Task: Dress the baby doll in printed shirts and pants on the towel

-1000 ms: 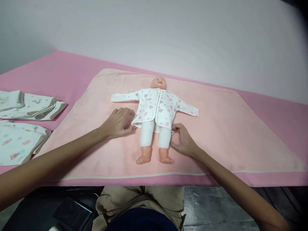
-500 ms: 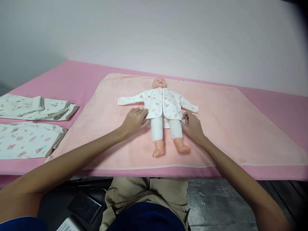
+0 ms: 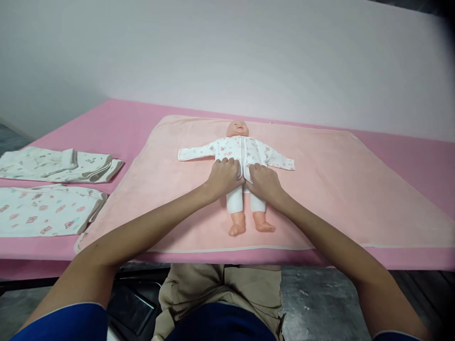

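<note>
A baby doll (image 3: 237,129) lies on its back, its feet toward me, on a peach blanket (image 3: 320,189). It wears a white printed baby jacket (image 3: 227,147) with both sleeves spread sideways, over white pants (image 3: 235,201). The jacket's front is parted by a narrow gap down the middle. My left hand (image 3: 224,177) is closed on the lower front edge of the left panel. Across the gap, my right hand (image 3: 263,181) grips the right panel's lower front edge. My hands cover most of the jacket's hem, and the fingertips are partly hidden.
Two folded stacks of baby clothes lie at the left: a plain-trimmed one (image 3: 88,166) behind and a printed one (image 3: 46,210) in front. Pink sheeting (image 3: 398,156) covers the table up to the wall. A dark flat device (image 3: 131,310) sits below the table edge.
Both hands have moved inward from the jacket's outer lower sides to its front edges at the middle. The view has shifted slightly.
</note>
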Available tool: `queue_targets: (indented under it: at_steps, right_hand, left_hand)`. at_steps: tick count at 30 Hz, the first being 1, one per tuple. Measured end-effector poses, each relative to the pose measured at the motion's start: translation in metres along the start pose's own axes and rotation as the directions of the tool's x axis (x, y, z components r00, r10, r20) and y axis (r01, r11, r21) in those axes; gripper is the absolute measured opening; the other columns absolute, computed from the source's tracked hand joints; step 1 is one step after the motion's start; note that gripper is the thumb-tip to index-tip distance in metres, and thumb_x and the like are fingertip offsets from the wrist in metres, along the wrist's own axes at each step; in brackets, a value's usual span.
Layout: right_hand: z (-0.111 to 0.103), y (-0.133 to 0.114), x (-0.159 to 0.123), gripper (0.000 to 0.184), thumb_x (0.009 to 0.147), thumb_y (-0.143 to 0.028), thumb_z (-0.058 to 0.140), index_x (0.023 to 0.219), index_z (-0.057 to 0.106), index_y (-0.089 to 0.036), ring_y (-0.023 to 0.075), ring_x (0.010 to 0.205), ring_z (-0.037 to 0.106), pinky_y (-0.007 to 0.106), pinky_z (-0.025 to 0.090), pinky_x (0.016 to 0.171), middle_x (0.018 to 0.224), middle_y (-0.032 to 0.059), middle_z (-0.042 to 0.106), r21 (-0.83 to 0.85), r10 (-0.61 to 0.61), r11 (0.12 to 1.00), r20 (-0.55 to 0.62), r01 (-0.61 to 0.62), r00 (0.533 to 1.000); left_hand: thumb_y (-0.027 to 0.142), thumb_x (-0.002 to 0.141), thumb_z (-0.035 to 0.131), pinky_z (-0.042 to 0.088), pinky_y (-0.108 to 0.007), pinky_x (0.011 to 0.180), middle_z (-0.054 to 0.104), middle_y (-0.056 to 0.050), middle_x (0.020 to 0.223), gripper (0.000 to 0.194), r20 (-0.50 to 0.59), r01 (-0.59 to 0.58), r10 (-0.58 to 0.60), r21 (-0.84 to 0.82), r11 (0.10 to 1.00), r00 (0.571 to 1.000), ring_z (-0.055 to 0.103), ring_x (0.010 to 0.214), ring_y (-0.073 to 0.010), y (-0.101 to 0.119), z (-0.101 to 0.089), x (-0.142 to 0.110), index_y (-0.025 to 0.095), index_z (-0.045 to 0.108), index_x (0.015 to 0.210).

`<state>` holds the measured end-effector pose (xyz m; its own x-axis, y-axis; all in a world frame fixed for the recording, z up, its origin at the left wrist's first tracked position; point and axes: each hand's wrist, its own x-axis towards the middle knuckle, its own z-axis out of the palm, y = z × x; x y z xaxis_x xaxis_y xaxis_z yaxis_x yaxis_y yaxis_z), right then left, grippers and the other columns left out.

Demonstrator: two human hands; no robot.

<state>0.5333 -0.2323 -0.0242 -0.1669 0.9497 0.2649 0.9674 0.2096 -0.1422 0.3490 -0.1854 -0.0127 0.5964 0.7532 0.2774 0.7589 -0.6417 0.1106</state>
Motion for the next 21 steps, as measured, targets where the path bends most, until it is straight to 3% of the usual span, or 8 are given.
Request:
queue_targets:
  at_steps: [3, 6, 9, 12, 14, 17, 19, 21]
  right_hand:
    - [-0.014, 0.027, 0.001, 0.027, 0.107, -0.043, 0.051, 0.087, 0.056, -0.025, 0.0276, 0.075, 0.061, 0.038, 0.043, 0.071, 0.082, 0.0090, 0.068, 0.137, 0.087, 0.988, -0.074, -0.077, 0.993]
    - [-0.028, 0.082, -0.019, 0.046, 0.111, -0.057, 0.036, 0.088, 0.060, -0.025, 0.0284, 0.083, 0.066, 0.038, 0.047, 0.076, 0.088, 0.0082, 0.074, 0.342, 0.319, 0.906, -0.167, -0.249, 0.933]
    - [-0.027, 0.142, -0.044, 0.049, 0.102, -0.065, 0.044, 0.079, 0.060, -0.025, 0.0293, 0.076, 0.065, 0.040, 0.047, 0.070, 0.078, 0.0069, 0.072, 0.291, 0.468, 0.846, -0.008, -0.446, 0.883]
    - [-0.013, 0.175, -0.059, 0.040, 0.094, -0.064, 0.056, 0.082, 0.063, -0.027, 0.0300, 0.074, 0.067, 0.042, 0.050, 0.068, 0.082, 0.0071, 0.074, 0.226, 0.456, 0.861, 0.056, -0.456, 0.888]
    - [-0.003, 0.176, -0.054, 0.037, 0.094, -0.061, 0.060, 0.101, 0.069, -0.026, 0.0338, 0.088, 0.071, 0.047, 0.056, 0.078, 0.101, 0.0123, 0.079, 0.213, 0.404, 0.900, -0.076, -0.381, 0.911]
    - [0.009, 0.157, -0.020, 0.054, 0.101, -0.059, 0.053, 0.132, 0.069, -0.018, 0.0395, 0.122, 0.068, 0.057, 0.054, 0.107, 0.135, 0.0217, 0.073, 0.170, 0.269, 0.958, -0.268, -0.230, 0.925]
    - [0.018, 0.139, 0.015, 0.064, 0.106, -0.058, 0.047, 0.151, 0.061, -0.014, 0.0394, 0.143, 0.059, 0.059, 0.046, 0.123, 0.155, 0.0230, 0.064, 0.153, 0.178, 0.978, -0.270, -0.140, 0.946]
    - [0.028, 0.123, 0.049, 0.072, 0.110, -0.055, 0.039, 0.165, 0.049, -0.010, 0.0370, 0.157, 0.049, 0.058, 0.039, 0.132, 0.167, 0.0233, 0.055, 0.134, 0.116, 0.987, -0.177, -0.092, 0.977]
  left_hand:
    - [0.037, 0.104, 0.053, 0.045, -0.043, 0.071, 0.070, -0.010, 0.082, 0.023, -0.048, 0.045, -0.057, -0.218, 0.975, 0.997, 0.069, 0.080, -0.0297, -0.017, -0.010, 0.000, 0.022, 0.060, 0.088]
    - [0.046, 0.109, 0.043, 0.043, -0.037, 0.068, 0.064, -0.002, 0.078, 0.033, -0.113, 0.213, -0.300, -0.476, 0.853, 0.947, 0.062, 0.072, -0.0229, -0.063, -0.017, -0.015, 0.024, 0.050, 0.086]
    - [0.046, 0.107, 0.042, 0.041, -0.036, 0.068, 0.061, -0.002, 0.075, 0.036, -0.031, 0.410, -0.474, -0.454, 0.791, 0.880, 0.059, 0.071, -0.0224, -0.118, -0.014, -0.038, 0.024, 0.042, 0.078]
    - [0.047, 0.106, 0.044, 0.045, -0.040, 0.072, 0.069, -0.005, 0.080, 0.036, 0.114, 0.500, -0.489, -0.292, 0.816, 0.865, 0.065, 0.076, -0.0272, -0.158, -0.008, -0.053, 0.025, 0.049, 0.078]
    - [0.050, 0.105, 0.046, 0.050, -0.047, 0.083, 0.075, -0.012, 0.093, 0.035, 0.085, 0.470, -0.462, -0.157, 0.869, 0.883, 0.069, 0.090, -0.0342, -0.167, -0.004, -0.050, 0.024, 0.057, 0.085]
    - [0.050, 0.106, 0.045, 0.049, -0.058, 0.103, 0.075, -0.023, 0.121, 0.040, -0.092, 0.328, -0.329, -0.026, 0.944, 0.940, 0.066, 0.118, -0.0433, -0.157, 0.004, -0.020, 0.017, 0.067, 0.109]
    - [0.049, 0.108, 0.042, 0.047, -0.058, 0.113, 0.068, -0.026, 0.143, 0.052, -0.143, 0.196, -0.200, -0.043, 0.980, 0.969, 0.060, 0.134, -0.0434, -0.138, 0.012, 0.012, 0.011, 0.066, 0.134]
    - [0.047, 0.111, 0.037, 0.043, -0.056, 0.122, 0.058, -0.026, 0.161, 0.064, -0.093, 0.113, -0.123, -0.100, 0.988, 0.988, 0.053, 0.147, -0.0412, -0.118, 0.021, 0.042, 0.007, 0.055, 0.157]
